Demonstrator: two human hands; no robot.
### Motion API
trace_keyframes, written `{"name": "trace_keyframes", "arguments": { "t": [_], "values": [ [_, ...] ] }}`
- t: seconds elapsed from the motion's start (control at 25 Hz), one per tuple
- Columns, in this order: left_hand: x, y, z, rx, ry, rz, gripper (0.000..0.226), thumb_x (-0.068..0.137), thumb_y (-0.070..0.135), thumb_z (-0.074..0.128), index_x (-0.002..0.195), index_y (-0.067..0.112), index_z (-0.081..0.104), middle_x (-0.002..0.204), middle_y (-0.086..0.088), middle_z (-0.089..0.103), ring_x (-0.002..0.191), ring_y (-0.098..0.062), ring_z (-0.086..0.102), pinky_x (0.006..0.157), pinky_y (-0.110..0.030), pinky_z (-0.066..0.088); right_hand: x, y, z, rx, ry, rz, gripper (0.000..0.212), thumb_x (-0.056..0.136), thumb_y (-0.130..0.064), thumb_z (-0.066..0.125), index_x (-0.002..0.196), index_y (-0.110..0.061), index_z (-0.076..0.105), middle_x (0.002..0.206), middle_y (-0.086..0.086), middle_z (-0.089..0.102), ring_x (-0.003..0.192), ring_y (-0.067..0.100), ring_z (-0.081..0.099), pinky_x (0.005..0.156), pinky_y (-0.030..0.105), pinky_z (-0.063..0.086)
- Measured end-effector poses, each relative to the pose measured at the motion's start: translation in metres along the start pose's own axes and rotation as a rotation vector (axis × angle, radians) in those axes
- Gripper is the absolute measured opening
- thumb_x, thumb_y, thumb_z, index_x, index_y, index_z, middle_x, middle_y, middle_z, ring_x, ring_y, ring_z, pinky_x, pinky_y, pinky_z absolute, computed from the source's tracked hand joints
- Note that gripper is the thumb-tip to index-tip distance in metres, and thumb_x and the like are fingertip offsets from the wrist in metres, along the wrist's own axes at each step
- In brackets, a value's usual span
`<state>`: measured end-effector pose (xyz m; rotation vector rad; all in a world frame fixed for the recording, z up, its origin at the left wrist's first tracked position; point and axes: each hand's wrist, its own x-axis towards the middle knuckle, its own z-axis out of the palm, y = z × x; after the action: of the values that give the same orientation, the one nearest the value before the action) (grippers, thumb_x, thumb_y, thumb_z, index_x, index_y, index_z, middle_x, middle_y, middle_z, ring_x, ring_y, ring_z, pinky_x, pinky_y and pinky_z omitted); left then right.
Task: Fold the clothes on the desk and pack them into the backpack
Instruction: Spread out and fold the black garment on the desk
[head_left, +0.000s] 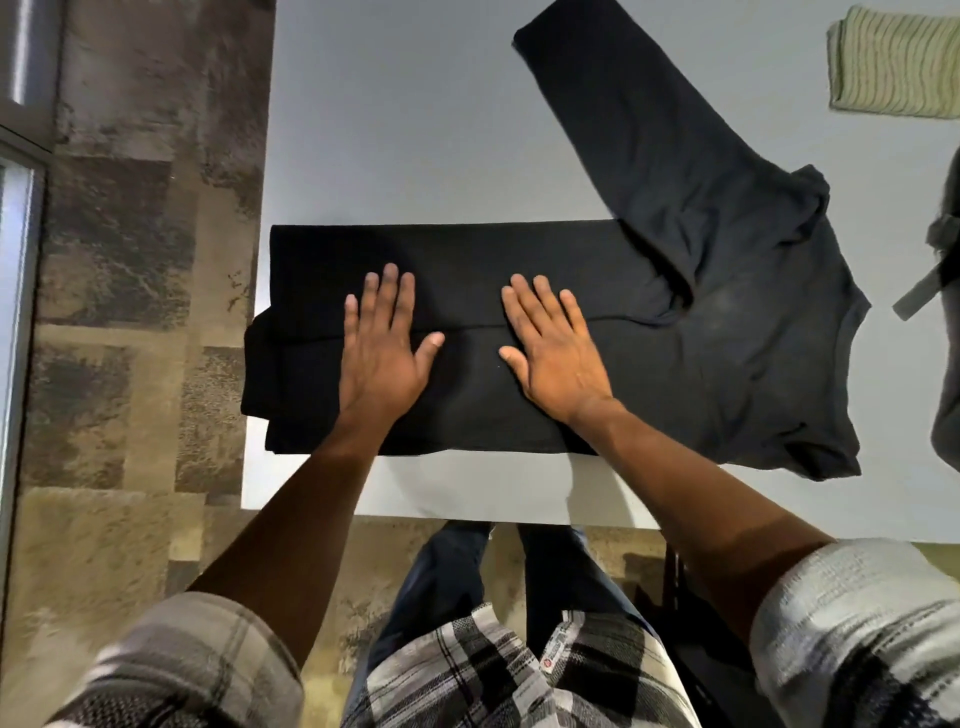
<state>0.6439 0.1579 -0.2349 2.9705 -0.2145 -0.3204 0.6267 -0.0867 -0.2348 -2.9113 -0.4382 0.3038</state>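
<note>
A black long-sleeved shirt (727, 353) lies across the white desk (415, 130), its sides folded in so a seam runs along the middle. One sleeve stretches up toward the desk's far side. My left hand (382, 343) presses flat on the folded left part, fingers straight. My right hand (553, 353) presses flat beside it, a little right of the middle. A folded green striped garment (893, 62) sits at the far right corner. A grey backpack (945, 322) shows only partly at the right edge, with a strap hanging toward the shirt.
The desk's left edge (265, 208) and near edge border a mottled brown carpet (130, 312). A dark chair frame stands under the desk at lower right. A window frame runs along the far left.
</note>
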Motion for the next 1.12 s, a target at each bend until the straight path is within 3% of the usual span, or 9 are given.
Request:
{"name": "trace_keyframes", "arguments": {
  "t": [0.12, 0.28, 0.48, 0.72, 0.96, 1.12],
  "values": [
    [-0.006, -0.047, -0.009, -0.006, 0.009, -0.064, 0.078, 0.102, 0.055, 0.035, 0.161, 0.014, 0.006, 0.169, -0.009, 0.002, 0.156, -0.027, -0.001, 0.126, -0.049, 0.006, -0.017, 0.031, -0.004, -0.057, 0.016, -0.048, 0.066, 0.104, -0.044, 0.037, 0.160, -0.014, 0.021, 0.168, 0.004, 0.015, 0.155, 0.026, 0.011, 0.125, 0.048, 0.012],
    [-0.011, -0.043, -0.017, -0.015, 0.026, -0.110, 0.081, 0.101, 0.056, 0.031, 0.160, 0.009, -0.001, 0.168, -0.013, -0.003, 0.155, -0.030, -0.004, 0.125, -0.052, 0.004, -0.026, 0.023, -0.008, 0.008, 0.041, 0.196, 0.069, 0.103, -0.045, 0.039, 0.160, -0.012, 0.019, 0.168, 0.008, 0.013, 0.155, 0.028, 0.009, 0.125, 0.051, 0.011],
    [-0.033, 0.037, -0.002, -0.100, 0.014, 0.139, 0.080, 0.098, 0.054, 0.041, 0.161, 0.018, 0.006, 0.169, -0.008, 0.000, 0.155, -0.030, -0.004, 0.123, -0.059, 0.004, -0.044, 0.003, -0.003, -0.039, -0.078, -0.150, 0.064, 0.105, -0.046, 0.036, 0.161, -0.023, 0.015, 0.169, 0.002, 0.007, 0.156, 0.027, 0.004, 0.125, 0.051, 0.006],
    [-0.047, 0.022, 0.008, -0.005, -0.012, 0.021, 0.081, 0.098, 0.064, 0.027, 0.161, 0.016, 0.009, 0.169, -0.007, 0.001, 0.156, -0.030, -0.002, 0.122, -0.062, 0.004, -0.083, 0.053, -0.008, -0.138, -0.116, -0.007, 0.060, 0.107, -0.045, 0.023, 0.162, -0.025, 0.008, 0.169, 0.000, 0.003, 0.156, 0.024, 0.000, 0.125, 0.051, 0.009],
    [-0.054, -0.003, 0.003, 0.011, -0.028, -0.079, 0.085, 0.099, 0.067, 0.015, 0.161, 0.010, 0.004, 0.169, -0.011, -0.001, 0.155, -0.031, -0.003, 0.123, -0.060, 0.006, -0.119, 0.078, -0.015, -0.075, -0.081, 0.367, 0.065, 0.106, -0.052, 0.013, 0.162, -0.020, 0.002, 0.169, -0.001, -0.001, 0.156, 0.019, -0.004, 0.126, 0.047, 0.008],
    [-0.046, 0.022, -0.007, -0.011, -0.041, -0.070, 0.084, 0.098, 0.063, 0.022, 0.160, 0.008, 0.007, 0.168, -0.014, 0.001, 0.155, -0.034, 0.000, 0.122, -0.061, 0.006, -0.122, 0.079, -0.030, 0.071, -0.001, 0.419, 0.064, 0.107, -0.048, 0.025, 0.161, -0.017, 0.011, 0.169, 0.002, 0.006, 0.156, 0.020, 0.003, 0.126, 0.045, 0.008]
  ]
}}
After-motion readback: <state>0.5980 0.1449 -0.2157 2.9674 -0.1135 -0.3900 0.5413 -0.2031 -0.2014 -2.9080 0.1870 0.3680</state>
